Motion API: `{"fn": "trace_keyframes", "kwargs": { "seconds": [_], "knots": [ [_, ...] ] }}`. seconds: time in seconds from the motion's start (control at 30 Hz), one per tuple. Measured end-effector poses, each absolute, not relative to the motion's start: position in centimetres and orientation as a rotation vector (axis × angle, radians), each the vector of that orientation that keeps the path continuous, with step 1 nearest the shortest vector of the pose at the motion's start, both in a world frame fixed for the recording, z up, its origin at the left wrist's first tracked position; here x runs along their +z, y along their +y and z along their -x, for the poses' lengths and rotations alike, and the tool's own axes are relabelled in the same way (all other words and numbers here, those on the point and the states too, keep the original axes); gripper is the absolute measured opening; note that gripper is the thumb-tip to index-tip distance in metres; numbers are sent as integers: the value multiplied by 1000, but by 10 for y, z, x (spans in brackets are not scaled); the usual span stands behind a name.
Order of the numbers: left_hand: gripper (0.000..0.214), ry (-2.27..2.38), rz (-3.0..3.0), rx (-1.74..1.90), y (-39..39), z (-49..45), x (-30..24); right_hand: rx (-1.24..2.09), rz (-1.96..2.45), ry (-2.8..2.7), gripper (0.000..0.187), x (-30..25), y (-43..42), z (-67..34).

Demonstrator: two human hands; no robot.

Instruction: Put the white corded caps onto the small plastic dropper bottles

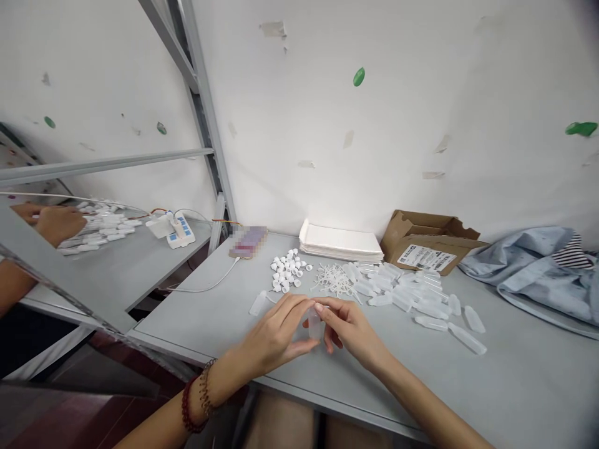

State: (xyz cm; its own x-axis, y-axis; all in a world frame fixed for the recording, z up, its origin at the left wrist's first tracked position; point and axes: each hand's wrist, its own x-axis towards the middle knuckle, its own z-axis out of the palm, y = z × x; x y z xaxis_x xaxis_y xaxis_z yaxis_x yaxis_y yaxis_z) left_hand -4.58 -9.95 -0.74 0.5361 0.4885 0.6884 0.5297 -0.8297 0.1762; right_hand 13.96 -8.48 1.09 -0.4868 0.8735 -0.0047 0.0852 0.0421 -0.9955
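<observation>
While fingers [294,310] hold it, btl [314,327] looks transl. white, approx. upright

- Phone [248,242], its screen pixelated, with a white cable [206,289] curving away from it.
- Stack of flat white sheets [344,241] near the wall [304,118].
- Open brown cardboard box [461,252] right of the stack, bearing a white printed label [425,257].
- Crumpled light-blue cloth [524,265] with a striped patch [573,252], far right.
- Gray metal frame [206,106], left.
- White-and-blue power strip [182,231] beyond the frame.
- Green patches [359,77] and tape scraps [274,28] on the wall.
</observation>
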Motion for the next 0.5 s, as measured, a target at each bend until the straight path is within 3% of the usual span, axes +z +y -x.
{"fn": "trace_keyframes", "kwargs": {
  "seconds": [0.33,0.5],
  "knots": [
    [37,-1144,2966,-741,-82,85,6,1476,1341,-2014,35,26,-57,-114],
    [44,-1286,3137,-595,-58,114,20,1119,1322,-2266,46,18,-43,-86]
  ]
}}
